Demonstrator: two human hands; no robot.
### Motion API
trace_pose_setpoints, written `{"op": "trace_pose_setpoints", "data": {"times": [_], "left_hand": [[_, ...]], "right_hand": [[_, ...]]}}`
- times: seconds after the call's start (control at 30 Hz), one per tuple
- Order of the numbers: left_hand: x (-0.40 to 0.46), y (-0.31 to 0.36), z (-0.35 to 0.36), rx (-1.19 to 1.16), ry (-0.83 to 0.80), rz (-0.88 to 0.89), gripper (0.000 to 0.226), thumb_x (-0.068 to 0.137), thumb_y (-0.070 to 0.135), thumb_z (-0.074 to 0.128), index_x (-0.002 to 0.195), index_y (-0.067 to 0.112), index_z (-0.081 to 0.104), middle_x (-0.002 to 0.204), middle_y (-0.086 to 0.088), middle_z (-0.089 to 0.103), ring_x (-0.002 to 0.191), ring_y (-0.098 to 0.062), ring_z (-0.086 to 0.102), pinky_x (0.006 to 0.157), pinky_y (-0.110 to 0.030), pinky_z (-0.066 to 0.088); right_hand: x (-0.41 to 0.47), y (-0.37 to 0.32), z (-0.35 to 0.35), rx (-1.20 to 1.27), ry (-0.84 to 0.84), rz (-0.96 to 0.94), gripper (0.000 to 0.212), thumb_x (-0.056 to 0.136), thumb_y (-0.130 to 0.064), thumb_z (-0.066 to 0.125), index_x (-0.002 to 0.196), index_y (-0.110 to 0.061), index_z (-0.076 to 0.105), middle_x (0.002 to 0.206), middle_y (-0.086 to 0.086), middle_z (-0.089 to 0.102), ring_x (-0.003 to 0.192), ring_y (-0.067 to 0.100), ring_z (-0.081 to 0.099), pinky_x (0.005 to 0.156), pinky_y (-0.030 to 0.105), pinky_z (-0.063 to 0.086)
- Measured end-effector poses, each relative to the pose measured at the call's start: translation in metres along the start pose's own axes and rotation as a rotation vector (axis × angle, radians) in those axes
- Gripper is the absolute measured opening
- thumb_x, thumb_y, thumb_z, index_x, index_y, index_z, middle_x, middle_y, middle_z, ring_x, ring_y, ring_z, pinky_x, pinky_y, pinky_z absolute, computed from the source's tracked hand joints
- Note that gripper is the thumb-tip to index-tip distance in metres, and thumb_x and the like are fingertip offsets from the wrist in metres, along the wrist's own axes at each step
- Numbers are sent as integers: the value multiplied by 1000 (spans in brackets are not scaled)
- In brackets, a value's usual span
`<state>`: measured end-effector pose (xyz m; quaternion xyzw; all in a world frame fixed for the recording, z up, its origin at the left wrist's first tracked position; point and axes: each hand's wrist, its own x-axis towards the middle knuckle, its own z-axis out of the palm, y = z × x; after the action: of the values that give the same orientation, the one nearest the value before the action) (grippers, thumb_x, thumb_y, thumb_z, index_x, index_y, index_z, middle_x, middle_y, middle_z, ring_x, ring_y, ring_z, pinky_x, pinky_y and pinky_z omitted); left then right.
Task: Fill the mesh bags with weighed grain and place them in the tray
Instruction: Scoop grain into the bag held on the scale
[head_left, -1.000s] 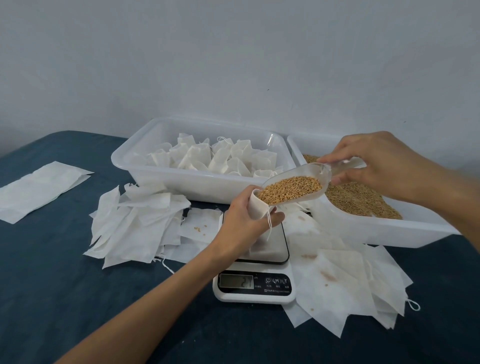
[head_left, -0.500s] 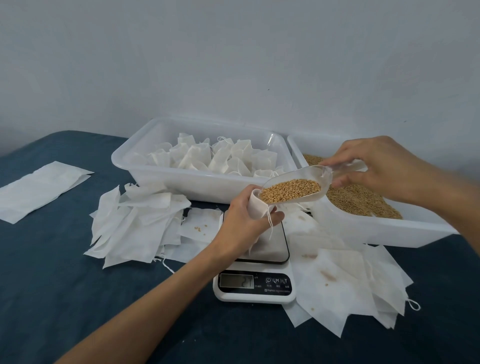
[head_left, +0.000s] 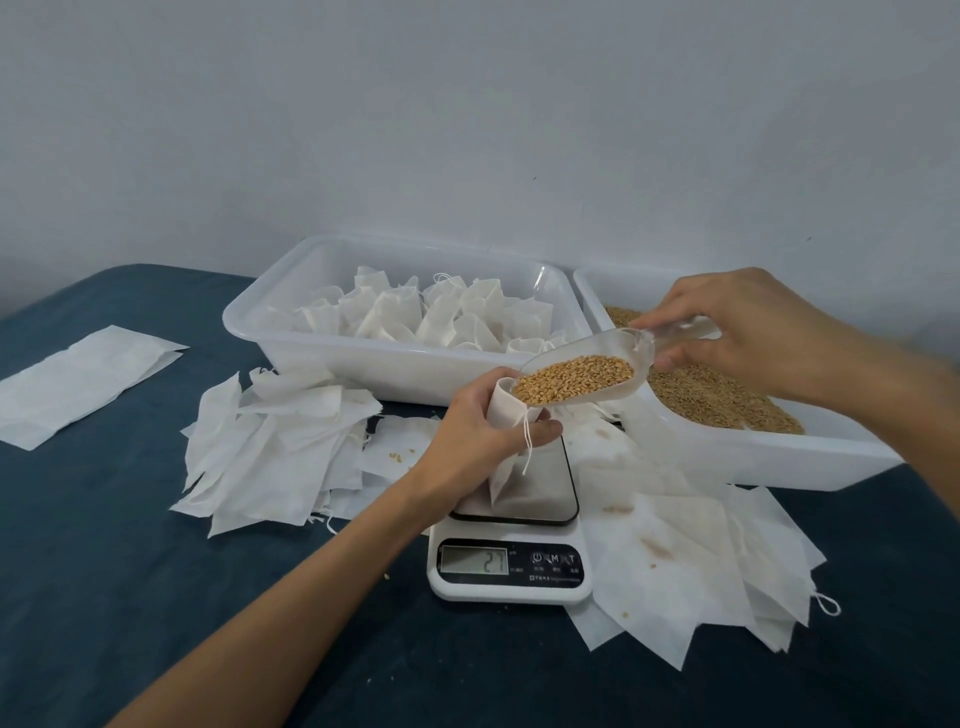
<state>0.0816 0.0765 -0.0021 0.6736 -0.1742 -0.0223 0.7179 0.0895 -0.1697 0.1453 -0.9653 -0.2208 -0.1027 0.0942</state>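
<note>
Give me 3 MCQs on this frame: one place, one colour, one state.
1. Where do the filled mesh bags sit?
A. in the left white tray
B. on the scale
C. on the floor

2. What colour is the table cover?
A. red
B. dark blue
C. yellow

3. What state is the clear scoop in?
A. empty
B. lying in the grain tray
C. loaded with grain, held at the bag mouth

Key: 1 A, the bags stand inside the left tray. 2 B, the cloth shows dark blue all around. 3 C, the right hand holds the scoop full of grain against the mesh bag gripped by the left hand.
</note>
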Motion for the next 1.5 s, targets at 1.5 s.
{"op": "trace_pose_setpoints", "data": {"times": [1.5], "left_hand": [[2, -4, 0, -30, 19, -11, 34, 88, 8, 82, 118, 14, 67, 99, -6, 75, 90, -15, 69, 85, -44, 60]], "right_hand": [[3, 4, 1, 8, 6, -25, 35, 83, -24, 81, 116, -32, 75, 100, -17, 67, 105, 10, 59, 96, 51, 45]]}}
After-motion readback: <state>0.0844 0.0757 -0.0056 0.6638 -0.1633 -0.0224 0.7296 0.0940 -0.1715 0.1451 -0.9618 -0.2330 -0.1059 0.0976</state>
